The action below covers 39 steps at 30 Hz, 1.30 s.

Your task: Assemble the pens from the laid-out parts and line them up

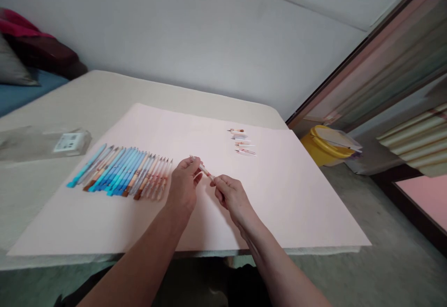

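Between my two hands a slim white pen with reddish markings is held at a slant over the pale pink sheet. My left hand pinches its upper left end, and my right hand grips its lower right end. Just left of my left hand lies a row of several pens in blue, brown, grey and clear with red, side by side. Beyond my right hand several small pen parts with dark tips lie in a short column.
A clear plastic package with a white label lies on the table's left side. The table meets a pale wall at the back. On the floor to the right stands a yellow bucket. Cushions and cloth are at the far left.
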Each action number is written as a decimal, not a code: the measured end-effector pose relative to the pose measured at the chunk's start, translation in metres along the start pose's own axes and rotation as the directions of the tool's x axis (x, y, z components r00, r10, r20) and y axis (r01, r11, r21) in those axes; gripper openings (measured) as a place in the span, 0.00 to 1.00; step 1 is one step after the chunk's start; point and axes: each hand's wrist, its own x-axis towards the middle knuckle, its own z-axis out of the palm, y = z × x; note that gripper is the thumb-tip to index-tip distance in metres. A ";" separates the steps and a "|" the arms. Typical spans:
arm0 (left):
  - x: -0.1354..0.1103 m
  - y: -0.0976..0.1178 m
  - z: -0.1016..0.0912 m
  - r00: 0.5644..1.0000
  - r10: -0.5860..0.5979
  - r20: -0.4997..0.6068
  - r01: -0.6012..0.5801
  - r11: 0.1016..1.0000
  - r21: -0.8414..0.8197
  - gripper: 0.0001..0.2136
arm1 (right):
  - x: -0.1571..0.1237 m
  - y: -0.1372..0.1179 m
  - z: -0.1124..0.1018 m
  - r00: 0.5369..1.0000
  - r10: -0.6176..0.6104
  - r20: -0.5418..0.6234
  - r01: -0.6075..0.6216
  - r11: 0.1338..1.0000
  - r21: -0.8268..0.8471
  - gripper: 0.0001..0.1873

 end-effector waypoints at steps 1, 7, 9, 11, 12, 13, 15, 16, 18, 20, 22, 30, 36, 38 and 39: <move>0.000 0.000 0.000 1.000 0.006 -0.009 -0.006 1.000 0.012 0.10 | -0.001 0.000 0.000 1.000 -0.001 0.002 0.001 1.000 -0.004 0.15; 0.001 0.001 -0.001 1.000 -0.028 -0.014 0.028 1.000 -0.005 0.10 | -0.001 -0.001 0.000 1.000 0.003 0.007 -0.003 1.000 -0.012 0.15; 0.001 0.001 -0.001 0.999 -0.036 -0.007 0.036 0.999 -0.019 0.09 | 0.000 -0.001 0.000 1.000 0.002 0.004 -0.002 1.000 -0.020 0.14; 0.001 0.001 0.000 0.999 -0.038 -0.008 0.038 0.999 -0.029 0.08 | 0.000 -0.001 0.000 1.000 0.004 0.004 -0.004 1.000 -0.023 0.14; 0.001 0.001 0.000 0.999 -0.035 -0.012 0.035 0.999 -0.026 0.08 | 0.000 -0.001 0.001 1.000 0.007 0.005 -0.007 1.000 -0.022 0.14; 0.000 0.001 0.001 0.999 -0.029 -0.021 0.028 0.999 -0.019 0.09 | 0.000 0.000 0.001 1.000 0.010 0.006 -0.010 1.000 -0.019 0.14; 0.000 0.001 0.000 0.999 -0.012 -0.045 0.013 1.000 0.006 0.10 | 0.000 -0.001 0.002 1.000 0.017 0.012 -0.017 1.000 -0.014 0.14; 0.000 0.002 0.000 0.998 -0.008 -0.057 0.009 1.000 0.014 0.11 | 0.000 -0.001 0.002 1.000 0.020 0.017 -0.019 1.000 -0.013 0.14; 0.001 0.002 -0.001 0.998 -0.008 -0.062 0.008 1.000 0.008 0.11 | -0.001 -0.002 0.003 1.000 0.023 0.021 -0.022 1.000 -0.016 0.14; 0.003 0.002 -0.002 0.999 -0.022 -0.039 0.021 1.000 -0.010 0.10 | -0.002 -0.002 0.003 0.999 0.027 0.019 -0.026 0.999 -0.020 0.14; 0.004 0.002 -0.002 0.999 -0.037 -0.024 0.036 0.999 -0.034 0.10 | -0.002 -0.002 0.003 0.999 0.034 0.010 -0.034 0.999 -0.016 0.14; 0.001 0.002 -0.001 0.998 0.000 -0.065 0.002 0.999 0.035 0.13 | -0.001 -0.002 0.004 0.999 0.036 0.016 -0.035 0.999 -0.010 0.14; 0.002 0.003 -0.002 0.999 -0.017 -0.035 0.017 1.000 0.017 0.13 | -0.001 -0.002 0.003 0.999 0.029 0.014 -0.029 0.999 -0.017 0.13; 0.002 0.003 -0.001 0.999 -0.043 -0.021 0.043 0.999 0.010 0.13 | 0.000 -0.001 0.002 1.000 0.022 0.012 -0.022 1.000 -0.018 0.13; 0.002 0.004 -0.001 0.998 -0.052 -0.018 0.053 0.999 0.005 0.14 | 0.000 0.000 0.002 1.000 0.020 0.011 -0.020 1.000 -0.018 0.14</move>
